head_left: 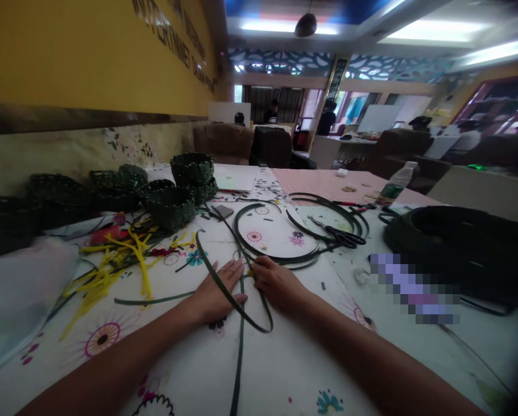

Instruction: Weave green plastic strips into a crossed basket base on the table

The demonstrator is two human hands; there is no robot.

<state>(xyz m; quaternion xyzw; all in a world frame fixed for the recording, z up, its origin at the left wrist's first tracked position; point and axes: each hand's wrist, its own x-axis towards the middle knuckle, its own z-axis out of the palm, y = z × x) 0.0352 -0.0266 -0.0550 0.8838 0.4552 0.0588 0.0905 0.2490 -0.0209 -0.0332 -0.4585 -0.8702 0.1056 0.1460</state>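
Keep the long green strip (pixel 239 358) straight, from the bottom edge up to mid-frame. Watch the bendy green strip (pixel 250 324) looping over the left hand (pixel 219 292); might spring up. See that hand laid open, nearly flat, gripping nothing. See the right hand (pixel 278 283) curled tight, pinching green strips (pixel 242 284) mid-frame; can't tell how many. Best to hold snug, not hard. Leave the scissors (pixel 346 237), right of middle.

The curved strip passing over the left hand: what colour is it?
Dark green. The strip shows best in the head view, the only one.
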